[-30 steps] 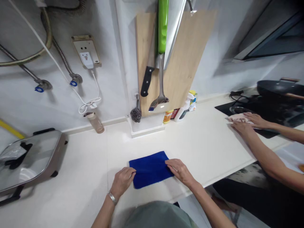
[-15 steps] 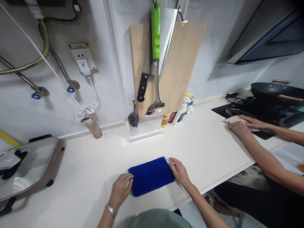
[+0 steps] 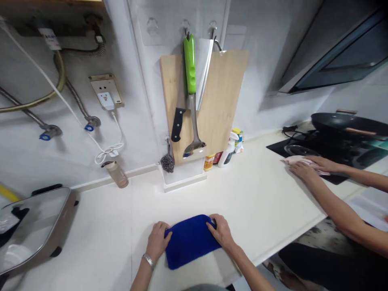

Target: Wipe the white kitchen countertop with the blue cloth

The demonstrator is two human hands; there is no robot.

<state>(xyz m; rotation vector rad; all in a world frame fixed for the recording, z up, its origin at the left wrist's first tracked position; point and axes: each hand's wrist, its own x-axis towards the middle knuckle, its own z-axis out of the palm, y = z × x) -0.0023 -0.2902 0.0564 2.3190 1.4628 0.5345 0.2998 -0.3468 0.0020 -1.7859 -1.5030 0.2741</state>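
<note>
A blue cloth [image 3: 190,242], folded into a rectangle, lies on the white countertop [image 3: 242,202] in front of me. My left hand [image 3: 157,240] pinches its left far corner, thumb on top and fingers behind the edge. At the right far corner my right hand [image 3: 222,231] grips the cloth the same way, the thumb lying over the blue fabric. The far edge bows up slightly between the two hands, and the near edge rests on the counter.
On the right, another person's hands [image 3: 304,170] press a pale pink cloth [image 3: 294,160] beside the black hob [image 3: 277,149], where a wok [image 3: 330,121] stands. An electric pan [image 3: 57,226] sits left. A bottle [image 3: 117,174], spray bottle [image 3: 226,151] and hanging cutting board [image 3: 224,89] line the wall.
Both my hands have closed further over the cloth's far corners, thumbs now on top, and its far edge has bowed. My view has tilted up a little.
</note>
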